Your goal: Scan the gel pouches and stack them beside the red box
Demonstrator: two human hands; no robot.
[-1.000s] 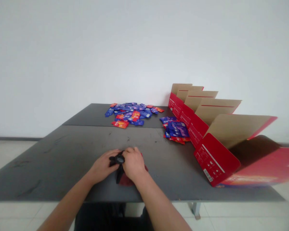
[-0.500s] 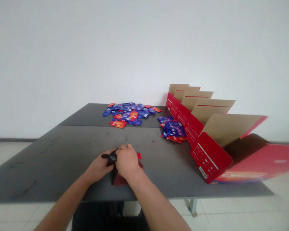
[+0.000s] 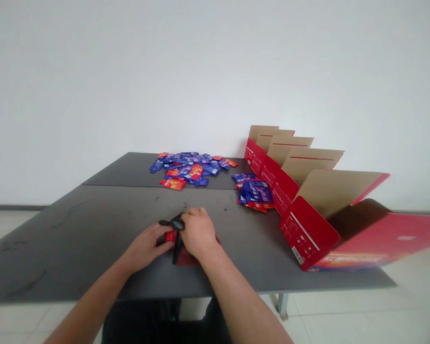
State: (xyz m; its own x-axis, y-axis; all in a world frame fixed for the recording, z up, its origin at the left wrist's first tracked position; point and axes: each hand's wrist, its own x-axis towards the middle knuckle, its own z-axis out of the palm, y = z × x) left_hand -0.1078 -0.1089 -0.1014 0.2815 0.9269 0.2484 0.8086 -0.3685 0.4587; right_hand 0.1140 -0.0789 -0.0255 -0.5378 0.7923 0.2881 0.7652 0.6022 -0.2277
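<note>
Near the front edge of the grey table (image 3: 103,229), my right hand (image 3: 199,232) is closed around a black tool (image 3: 177,224) with a round dark part, perhaps a tape dispenser. Beneath the tool lies a dark red object (image 3: 187,258), mostly covered by my hand. My left hand (image 3: 146,246) touches the left side of a bright red piece (image 3: 171,236), thumb and fingers apart around it. What exactly its fingertips grip is too blurred to tell.
Loose blue and red packets (image 3: 189,167) lie spread at the back. A smaller pile of packets (image 3: 255,192) rests right of centre, beside a row of open red boxes (image 3: 310,231) with raised cardboard flaps along the right side. A white wall (image 3: 200,71) stands behind.
My right hand and the black tool have moved slightly right and away from me. My left hand's fingers have come off the tool, and a bright red piece now shows between the hands.
</note>
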